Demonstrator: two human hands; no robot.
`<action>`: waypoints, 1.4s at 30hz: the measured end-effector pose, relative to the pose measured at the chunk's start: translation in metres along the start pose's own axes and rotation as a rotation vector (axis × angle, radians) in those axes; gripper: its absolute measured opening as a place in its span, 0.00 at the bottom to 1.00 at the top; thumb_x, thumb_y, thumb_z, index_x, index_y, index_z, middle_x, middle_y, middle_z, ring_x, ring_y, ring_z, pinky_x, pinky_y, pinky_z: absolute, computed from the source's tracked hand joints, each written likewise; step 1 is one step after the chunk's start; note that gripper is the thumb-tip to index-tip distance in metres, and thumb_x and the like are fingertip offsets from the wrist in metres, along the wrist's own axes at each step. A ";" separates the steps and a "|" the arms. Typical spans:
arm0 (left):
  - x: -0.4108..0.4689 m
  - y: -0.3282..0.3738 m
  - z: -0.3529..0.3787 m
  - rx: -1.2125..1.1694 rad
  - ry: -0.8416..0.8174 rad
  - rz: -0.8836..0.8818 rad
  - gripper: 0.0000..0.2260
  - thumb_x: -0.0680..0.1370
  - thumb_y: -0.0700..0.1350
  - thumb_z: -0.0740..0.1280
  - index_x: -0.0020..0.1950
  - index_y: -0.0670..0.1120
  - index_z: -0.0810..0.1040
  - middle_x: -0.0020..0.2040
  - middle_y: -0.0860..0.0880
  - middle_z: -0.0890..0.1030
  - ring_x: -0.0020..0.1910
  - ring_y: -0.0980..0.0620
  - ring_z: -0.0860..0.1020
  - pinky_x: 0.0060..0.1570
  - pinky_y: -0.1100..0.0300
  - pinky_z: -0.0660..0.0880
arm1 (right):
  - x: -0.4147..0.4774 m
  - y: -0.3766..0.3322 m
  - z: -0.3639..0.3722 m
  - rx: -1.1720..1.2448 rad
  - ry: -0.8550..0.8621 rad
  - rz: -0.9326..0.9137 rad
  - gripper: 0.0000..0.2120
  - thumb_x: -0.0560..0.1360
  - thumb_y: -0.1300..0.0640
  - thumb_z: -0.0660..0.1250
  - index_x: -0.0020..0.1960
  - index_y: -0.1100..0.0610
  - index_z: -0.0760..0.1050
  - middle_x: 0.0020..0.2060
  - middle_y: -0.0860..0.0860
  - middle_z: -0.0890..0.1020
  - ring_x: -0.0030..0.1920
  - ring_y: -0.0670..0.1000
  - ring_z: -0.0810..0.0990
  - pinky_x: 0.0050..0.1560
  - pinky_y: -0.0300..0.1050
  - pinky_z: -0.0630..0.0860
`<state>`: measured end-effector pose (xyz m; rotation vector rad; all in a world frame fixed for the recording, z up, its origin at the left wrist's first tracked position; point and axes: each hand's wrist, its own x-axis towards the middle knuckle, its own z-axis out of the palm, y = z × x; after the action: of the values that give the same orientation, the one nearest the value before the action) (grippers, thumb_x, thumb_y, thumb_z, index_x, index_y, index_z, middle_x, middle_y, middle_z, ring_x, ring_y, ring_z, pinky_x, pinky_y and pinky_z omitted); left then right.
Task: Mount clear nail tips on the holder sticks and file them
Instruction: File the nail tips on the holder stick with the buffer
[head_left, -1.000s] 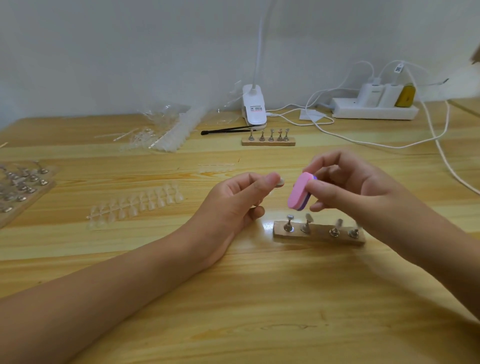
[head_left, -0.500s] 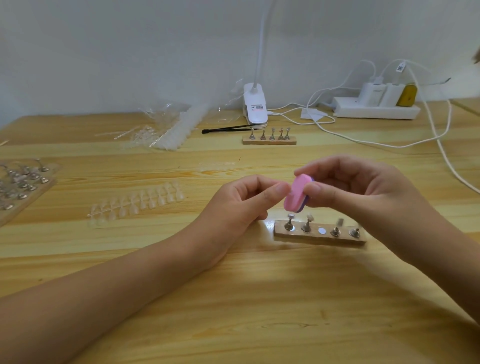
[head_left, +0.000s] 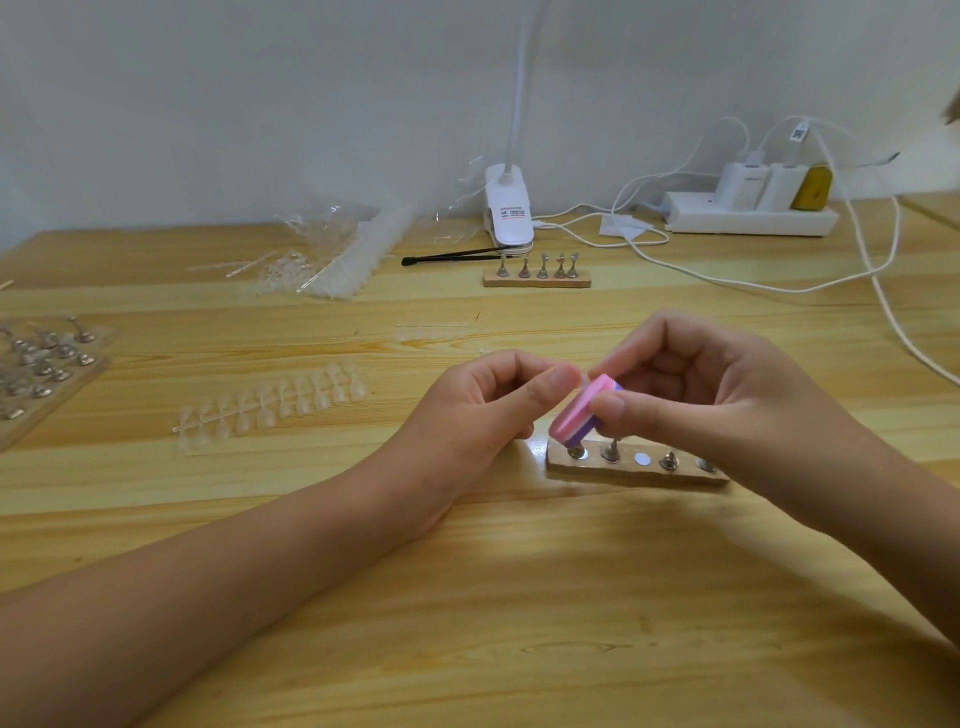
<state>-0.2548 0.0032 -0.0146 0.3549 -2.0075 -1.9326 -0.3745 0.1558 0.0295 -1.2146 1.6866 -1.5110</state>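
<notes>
filing step, with the tip hidden in my pinch

my left hand (head_left: 483, 410) and right hand (head_left: 717, 400) are close together at centre frame, fingertips nearly meeting just above the wooden base (head_left: 634, 474). the right one grips the pink and purple buffer block (head_left: 574, 413) between thumb and fingers. the block is tilted, with its upper end up against my left thumb tip. my left thumb and forefinger are pressed into a pinch, and the thumb covers whatever they hold, so i cannot see it. one round spot (head_left: 642, 459) on the base is bare among the standing sticks (head_left: 612, 451), so i take it to be the holder stick from there, with a clear tip on it.

i judge this to be filing, on one tip of several. the strip of clear nail tips (head_left: 270, 405) lies left of centre, well apart from my hands. a second base (head_left: 537, 279) with five sticks sits in the upper middle, near the lamp clip (head_left: 509, 213).

the next move calls for short, light strokes of the block along the tip's edge, with a firm left pinch so the stick does not twist. then the stick goes back on the bare spot. i cannot tell whether the other sticks carry tips.
</notes>
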 end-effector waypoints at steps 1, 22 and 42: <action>0.000 0.000 0.000 0.000 0.001 -0.003 0.08 0.73 0.56 0.69 0.44 0.54 0.84 0.43 0.60 0.83 0.37 0.63 0.75 0.46 0.62 0.70 | 0.000 0.000 0.000 0.002 0.009 0.000 0.16 0.64 0.54 0.74 0.47 0.62 0.77 0.42 0.56 0.86 0.43 0.53 0.86 0.44 0.41 0.82; 0.001 -0.001 -0.001 0.009 0.018 -0.020 0.14 0.68 0.63 0.70 0.46 0.57 0.85 0.41 0.65 0.81 0.36 0.62 0.72 0.50 0.59 0.70 | 0.004 -0.004 -0.013 0.073 0.190 -0.034 0.19 0.62 0.49 0.74 0.47 0.58 0.78 0.40 0.53 0.86 0.41 0.50 0.85 0.43 0.36 0.80; 0.003 0.000 -0.002 -0.049 -0.015 -0.014 0.10 0.68 0.60 0.71 0.37 0.55 0.83 0.37 0.62 0.80 0.35 0.61 0.71 0.47 0.60 0.68 | 0.001 0.003 0.000 0.138 0.117 -0.003 0.17 0.62 0.52 0.75 0.48 0.58 0.78 0.41 0.53 0.86 0.45 0.50 0.86 0.47 0.38 0.80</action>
<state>-0.2566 0.0006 -0.0140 0.3441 -1.9680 -1.9948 -0.3759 0.1546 0.0268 -1.0767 1.6241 -1.6993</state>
